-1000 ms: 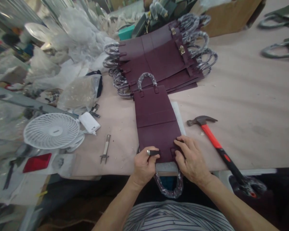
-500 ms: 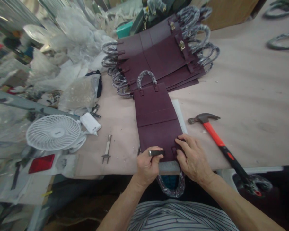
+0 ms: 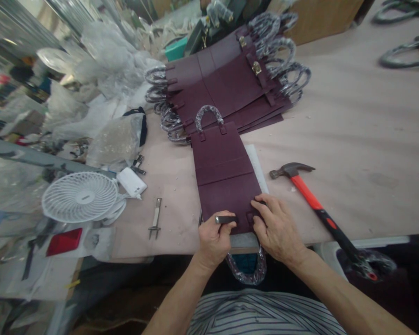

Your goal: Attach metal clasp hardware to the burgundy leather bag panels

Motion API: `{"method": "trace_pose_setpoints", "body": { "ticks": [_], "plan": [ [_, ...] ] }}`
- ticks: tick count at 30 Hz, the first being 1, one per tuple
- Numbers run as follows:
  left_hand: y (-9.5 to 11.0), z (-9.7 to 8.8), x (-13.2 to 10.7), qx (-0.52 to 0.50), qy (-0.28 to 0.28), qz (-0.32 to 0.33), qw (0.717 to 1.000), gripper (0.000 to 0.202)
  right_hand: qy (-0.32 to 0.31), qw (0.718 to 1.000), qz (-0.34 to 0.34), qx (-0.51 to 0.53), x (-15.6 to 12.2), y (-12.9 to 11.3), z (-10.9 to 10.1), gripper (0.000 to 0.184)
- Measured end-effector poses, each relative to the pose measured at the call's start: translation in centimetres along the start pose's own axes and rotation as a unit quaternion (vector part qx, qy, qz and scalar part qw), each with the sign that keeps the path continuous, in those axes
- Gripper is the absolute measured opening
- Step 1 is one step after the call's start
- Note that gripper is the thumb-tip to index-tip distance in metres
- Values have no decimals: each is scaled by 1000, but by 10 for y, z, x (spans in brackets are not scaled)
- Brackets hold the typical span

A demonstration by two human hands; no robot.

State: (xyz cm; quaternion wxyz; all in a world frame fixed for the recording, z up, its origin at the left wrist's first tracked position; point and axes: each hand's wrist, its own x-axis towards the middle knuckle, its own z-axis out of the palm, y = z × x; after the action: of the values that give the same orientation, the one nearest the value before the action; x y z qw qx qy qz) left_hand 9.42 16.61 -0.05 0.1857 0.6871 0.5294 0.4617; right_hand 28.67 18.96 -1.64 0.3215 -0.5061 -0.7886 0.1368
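A maroon leather bag panel (image 3: 219,160) lies along the table's front edge, with plastic-wrapped loop handles at its far and near ends. The near handle (image 3: 247,274) hangs over the edge. My left hand (image 3: 214,239) is closed around a short dark metal punch (image 3: 225,219) over the panel's near left part; its lower tip is hidden by my fingers. At the near right edge, my right hand (image 3: 279,228) grips the leather with bent fingers, its thumb beside a handle tab. A grey block (image 3: 244,240) shows under the panel's near end.
A claw hammer (image 3: 312,200) with a red-and-black grip lies to the right. Left are a small metal divider tool (image 3: 155,218), a white fan (image 3: 80,197) and a white power bank (image 3: 131,182). More maroon panels (image 3: 226,79) are stacked behind. Plastic bags (image 3: 108,56) crowd the far left.
The camera view has shifted slightly, so the table things appear a little displaced. Both hands, the punch and the panel keep the same places relative to each other.
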Motion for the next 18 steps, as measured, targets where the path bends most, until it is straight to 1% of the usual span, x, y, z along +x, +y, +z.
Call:
{"method": "trace_pose_setpoints", "body": {
  "ticks": [4, 6, 9, 12, 15, 16, 18],
  "plan": [
    [-1, 3, 2, 7, -32, 9, 999, 13, 0, 1000, -5, -2, 0, 1, 0, 31],
    [0, 4, 3, 14, -45, 3, 999, 13, 0, 1000, -6, -2, 0, 1, 0, 31],
    [1, 5, 6, 25, -50, -3, 998, 13, 2, 1000, -2, 1, 0, 1, 1, 30],
    [1, 5, 7, 22, -45, 9, 999, 12, 1, 1000, 0, 12, 0, 0, -1, 30],
    [0, 4, 6, 18, -41, 12, 999, 12, -17, 999, -17, 37, -1, 6, -12, 31],
    [-1, 4, 5, 18, -43, 11, 999, 12, -11, 999, -18, 33, -2, 11, -18, 31],
    [-2, 5, 4, 21, -45, 11, 999, 12, 27, 1000, -4, -14, -6, 25, -33, 33]
  ]
}}
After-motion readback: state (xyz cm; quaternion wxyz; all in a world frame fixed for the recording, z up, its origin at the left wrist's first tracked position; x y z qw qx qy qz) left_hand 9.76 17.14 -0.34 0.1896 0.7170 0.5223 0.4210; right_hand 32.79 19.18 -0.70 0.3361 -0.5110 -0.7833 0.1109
